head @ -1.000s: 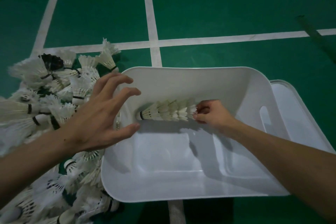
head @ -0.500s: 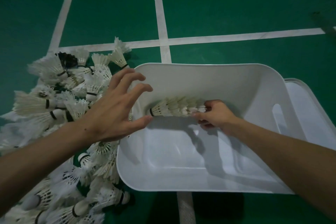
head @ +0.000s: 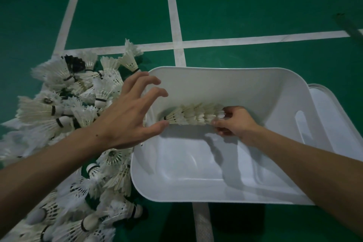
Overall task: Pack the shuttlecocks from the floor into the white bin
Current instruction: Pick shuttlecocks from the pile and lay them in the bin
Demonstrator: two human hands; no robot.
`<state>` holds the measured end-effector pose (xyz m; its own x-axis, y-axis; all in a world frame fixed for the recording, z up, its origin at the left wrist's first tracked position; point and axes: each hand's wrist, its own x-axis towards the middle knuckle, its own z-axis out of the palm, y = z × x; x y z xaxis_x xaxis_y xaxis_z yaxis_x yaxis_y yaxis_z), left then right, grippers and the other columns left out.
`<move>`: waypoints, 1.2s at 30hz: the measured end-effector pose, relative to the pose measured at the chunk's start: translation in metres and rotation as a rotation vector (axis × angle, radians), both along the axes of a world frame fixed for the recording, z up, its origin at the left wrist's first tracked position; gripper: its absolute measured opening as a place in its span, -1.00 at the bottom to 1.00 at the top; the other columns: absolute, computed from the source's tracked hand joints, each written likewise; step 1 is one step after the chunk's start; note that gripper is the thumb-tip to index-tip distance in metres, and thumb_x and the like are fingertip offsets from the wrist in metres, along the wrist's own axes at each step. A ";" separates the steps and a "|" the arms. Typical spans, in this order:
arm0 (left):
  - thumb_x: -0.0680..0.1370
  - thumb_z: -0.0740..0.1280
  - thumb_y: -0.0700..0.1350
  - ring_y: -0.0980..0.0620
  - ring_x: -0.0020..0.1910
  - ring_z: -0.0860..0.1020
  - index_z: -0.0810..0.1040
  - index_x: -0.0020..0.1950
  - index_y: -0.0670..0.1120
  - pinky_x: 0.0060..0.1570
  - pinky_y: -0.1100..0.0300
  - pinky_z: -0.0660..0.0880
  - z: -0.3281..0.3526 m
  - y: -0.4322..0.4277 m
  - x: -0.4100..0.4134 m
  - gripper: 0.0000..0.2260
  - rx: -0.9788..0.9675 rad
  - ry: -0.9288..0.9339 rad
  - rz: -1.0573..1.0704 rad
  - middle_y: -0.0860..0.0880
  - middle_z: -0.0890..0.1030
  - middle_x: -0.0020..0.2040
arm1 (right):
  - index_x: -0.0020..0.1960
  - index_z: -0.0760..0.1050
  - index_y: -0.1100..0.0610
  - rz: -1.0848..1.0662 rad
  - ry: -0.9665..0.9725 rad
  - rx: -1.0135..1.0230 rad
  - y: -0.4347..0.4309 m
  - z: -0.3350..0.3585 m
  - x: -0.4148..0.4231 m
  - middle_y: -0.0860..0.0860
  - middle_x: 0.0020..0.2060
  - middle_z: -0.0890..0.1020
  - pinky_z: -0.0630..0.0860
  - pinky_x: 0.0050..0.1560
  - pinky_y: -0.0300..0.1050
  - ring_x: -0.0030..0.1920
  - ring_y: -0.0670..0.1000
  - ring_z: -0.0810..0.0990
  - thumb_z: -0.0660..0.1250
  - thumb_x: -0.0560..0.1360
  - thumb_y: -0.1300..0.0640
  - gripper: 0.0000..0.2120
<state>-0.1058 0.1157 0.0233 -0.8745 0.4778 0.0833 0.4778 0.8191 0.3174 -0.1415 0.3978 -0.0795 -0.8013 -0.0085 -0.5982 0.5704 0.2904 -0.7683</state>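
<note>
Green court [head: 255, 6]: right hand [head: 235, 122] apparently pinches stacked shuttlecocks [head: 194, 115] in bin [head: 225, 82].

I had the right hand [head: 235, 122] pinching the feather end of a nested row of shuttlecocks [head: 194, 115], held sideways inside the white bin [head: 245, 84], low against its far wall. From the grip the row ran left, cork tip towards the bin's left wall. Left hand [head: 127, 116] hovered left of the grip over the bin's left rim, fingers spread and loosely bent, holding nothing. Thumb tip was near the cork end; I couldn't confirm contact. Further left of the grip, a loose pile of shuttlecocks [head: 68, 104] lay on the green floor [head: 255, 6], against the bin's side. Right of the grip, a flat white lid [head: 337, 124] showed just beyond the bin's right wall.
</note>
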 end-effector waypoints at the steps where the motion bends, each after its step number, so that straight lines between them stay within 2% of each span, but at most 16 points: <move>1: 0.44 0.15 0.29 -0.09 0.46 0.08 0.39 0.29 -0.01 0.34 -0.12 0.24 0.000 -0.001 0.000 -0.46 0.007 -0.003 0.003 -0.06 0.30 0.37 | 0.15 0.41 0.19 -0.002 0.008 0.022 0.003 0.003 0.000 0.19 -0.22 0.57 0.56 -0.22 0.11 -0.39 0.10 0.53 0.54 0.36 0.29 -0.55; 3: 0.45 0.13 0.30 -0.06 0.45 0.09 0.38 0.30 -0.01 0.31 -0.07 0.25 0.003 -0.003 0.001 -0.45 0.026 -0.008 0.020 -0.04 0.27 0.38 | 0.12 0.44 0.19 0.065 0.027 0.124 0.008 0.012 0.002 0.14 -0.03 0.58 0.56 -0.34 -0.02 -0.36 0.12 0.57 0.56 0.34 0.24 -0.56; 5: 0.48 0.09 0.30 -0.05 0.41 0.14 0.35 0.31 -0.03 0.27 -0.06 0.30 0.007 -0.007 0.002 -0.44 0.051 -0.002 0.038 -0.05 0.27 0.38 | 0.11 0.49 0.16 0.204 0.066 0.350 0.012 0.026 0.002 0.04 0.03 0.58 0.59 -0.34 -0.03 -0.28 0.10 0.65 0.59 0.32 0.12 -0.55; 7: 0.49 0.06 0.31 -0.07 0.39 0.18 0.32 0.35 -0.06 0.28 -0.09 0.31 0.012 -0.016 0.003 -0.42 0.072 0.013 0.075 -0.07 0.27 0.38 | 0.04 0.55 0.16 0.356 0.158 0.631 0.012 0.047 0.001 0.05 -0.01 0.63 0.62 -0.16 0.05 -0.16 0.11 0.64 0.60 0.28 0.00 -0.56; 9: 0.48 0.05 0.32 -0.10 0.40 0.19 0.29 0.38 -0.07 0.33 -0.13 0.28 0.014 -0.031 0.003 -0.38 0.059 0.008 0.132 -0.08 0.26 0.40 | -0.01 0.57 0.12 0.464 0.266 0.814 0.000 0.077 0.001 0.06 -0.04 0.65 0.57 0.00 0.05 -0.07 0.08 0.60 0.58 0.27 -0.11 -0.56; 12: 0.44 0.03 0.38 -0.11 0.43 0.13 0.23 0.42 -0.05 0.36 -0.15 0.25 0.008 -0.065 0.003 -0.30 -0.061 -0.053 0.220 -0.08 0.20 0.43 | 0.09 0.55 0.03 0.601 0.474 0.882 -0.039 0.126 0.005 -0.01 0.04 0.61 0.52 0.07 0.02 0.04 0.06 0.55 0.51 0.32 -0.20 -0.54; 17: 0.44 0.19 0.36 -0.19 0.48 0.00 0.11 0.50 -0.02 0.45 -0.17 0.10 -0.011 -0.118 -0.008 -0.24 -0.374 -0.196 0.336 -0.13 0.06 0.51 | 0.15 0.50 0.03 0.787 0.892 0.826 -0.126 0.186 -0.004 -0.03 0.08 0.56 0.44 0.01 -0.07 0.09 0.03 0.51 0.45 0.37 -0.21 -0.54; 21: 0.41 0.18 0.42 -0.24 0.51 -0.07 -0.02 0.54 0.05 0.46 -0.21 0.03 -0.019 -0.139 -0.020 -0.16 -0.491 -0.270 0.397 -0.12 -0.03 0.55 | 0.18 0.47 0.04 0.921 0.987 0.860 -0.187 0.199 -0.028 -0.02 0.05 0.53 0.32 -0.05 -0.13 0.09 0.03 0.46 0.44 0.37 -0.24 -0.49; 25: 0.35 0.21 0.48 -0.23 0.52 -0.13 -0.11 0.53 0.18 0.39 -0.36 -0.04 -0.027 -0.154 -0.030 -0.11 -0.579 -0.359 0.452 -0.05 -0.12 0.57 | 0.16 0.46 0.05 1.033 0.941 0.919 -0.237 0.179 -0.056 0.00 0.03 0.54 0.51 0.02 0.02 0.08 0.08 0.48 0.49 0.30 -0.27 -0.41; 29: 0.28 0.24 0.52 -0.27 0.51 -0.02 -0.22 0.47 0.35 0.31 -0.47 0.03 -0.041 -0.170 -0.029 -0.07 -0.583 -0.516 0.515 -0.01 -0.14 0.57 | 0.27 0.42 0.07 1.160 0.701 0.972 -0.283 0.143 -0.078 0.07 0.16 0.53 0.52 0.12 0.08 0.12 0.12 0.51 0.57 0.20 -0.25 -0.23; 31: 0.26 0.26 0.52 -0.29 0.49 0.07 -0.28 0.42 0.40 0.27 -0.48 0.13 -0.050 -0.173 -0.024 -0.06 -0.547 -0.554 0.504 -0.01 -0.14 0.57 | 0.39 0.33 0.04 1.166 0.545 0.959 -0.300 0.119 -0.083 0.13 0.29 0.43 0.47 0.23 0.10 0.23 0.17 0.46 0.59 0.19 -0.21 -0.11; 33: 0.24 0.27 0.52 -0.31 0.49 0.08 -0.32 0.40 0.41 0.25 -0.49 0.14 -0.057 -0.173 -0.019 -0.04 -0.562 -0.537 0.482 -0.01 -0.13 0.57 | 0.49 0.19 -0.06 1.149 0.412 0.923 -0.311 0.095 -0.082 0.17 0.45 0.22 0.39 0.32 0.18 0.38 0.26 0.34 0.62 0.20 -0.14 -0.01; 35: 0.28 0.28 0.49 -0.30 0.48 0.10 -0.29 0.42 0.40 0.24 -0.48 0.13 -0.061 -0.172 -0.015 -0.07 -0.609 -0.493 0.458 -0.03 -0.06 0.57 | 0.51 0.06 -0.20 1.149 0.330 0.866 -0.316 0.075 -0.079 0.13 0.52 0.02 0.38 0.32 0.25 0.43 0.34 0.25 0.63 0.22 -0.05 0.05; 36: 0.32 0.28 0.46 -0.28 0.47 0.12 -0.22 0.45 0.37 0.25 -0.47 0.13 -0.062 -0.173 -0.014 -0.11 -0.629 -0.468 0.448 -0.05 0.00 0.56 | 0.50 0.03 -0.24 1.150 0.320 0.840 -0.318 0.066 -0.077 0.12 0.52 0.00 0.39 0.31 0.26 0.43 0.34 0.25 0.62 0.23 -0.01 0.05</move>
<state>-0.1198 -0.0568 -0.0390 -0.8683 -0.0784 -0.4898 0.0068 0.9855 -0.1698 -0.2186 0.0799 -0.0132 -0.6906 -0.4687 -0.5508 -0.4408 0.8765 -0.1933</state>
